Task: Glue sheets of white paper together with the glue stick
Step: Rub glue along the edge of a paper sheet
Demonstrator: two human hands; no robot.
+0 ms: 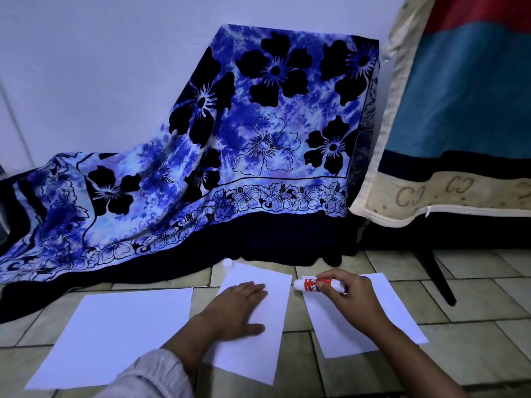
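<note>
Left hand (pixel 238 308), at 6 o'clock in the view: laid flat and palm down on the middle sheet (pixel 253 366), fingers straight and close together, thumb stretched out to the side; a pale sleeve (pixel 155 374) covers the forearm. Right hand (pixel 344 300), at 5 o'clock: fingers and thumb curled round the glue stick (pixel 313 283), above the near-left part of the right sheet (pixel 402 311). Wall (pixel 100 67), pale, from 9 to 12 o'clock. Cloth (pixel 258 124), blue and white with black flowers and a dark border, draped over something hidden, from 12 down to 8 o'clock, its hem on the floor. Cushion (pixel 459 96), blue, red and cream, at 2 to 3 o'clock, with a dark leg (pixel 439 280) beneath it. Tiled floor (pixel 474 326), beige, across the lower third. Left sheet (pixel 115 334), white, the largest, at 7 o'clock, apart from the others. Middle sheet, white, at 6 o'clock. Right sheet, white, at 5 o'clock, near the middle one but not touching it. Glue stick, red and white, lying roughly level, its white end pointing to 9 o'clock over the gap between middle and right sheets. Cap (pixel 228 264), small, white, on the floor just beside the middle sheet's far left corner.
</note>
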